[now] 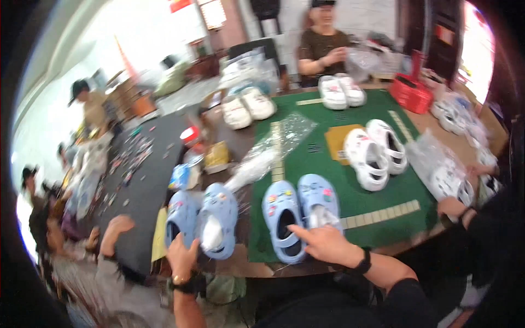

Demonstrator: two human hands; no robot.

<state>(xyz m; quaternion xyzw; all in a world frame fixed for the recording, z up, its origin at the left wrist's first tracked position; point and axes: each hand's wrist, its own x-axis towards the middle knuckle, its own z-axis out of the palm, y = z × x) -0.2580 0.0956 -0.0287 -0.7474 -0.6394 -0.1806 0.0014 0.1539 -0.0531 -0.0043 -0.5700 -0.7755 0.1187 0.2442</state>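
Right now I am resting my right hand (324, 244), fingers loosely spread, on a pale blue foam clog (321, 206) at the near edge of the green mat (306, 158), while my left hand (182, 257) is gripping the heel of another blue clog (182, 217) by the counter (240, 261) edge. I am judging them light, springy and a little slick; the heel rim looks the best hold. I am counting four blue clogs and about six white clogs (367, 157) clearly showing.

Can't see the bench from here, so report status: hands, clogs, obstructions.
Left hand on a blue clog pair. Right hand on second blue pair, green mat. Another person's hand by bagged white clogs, right.
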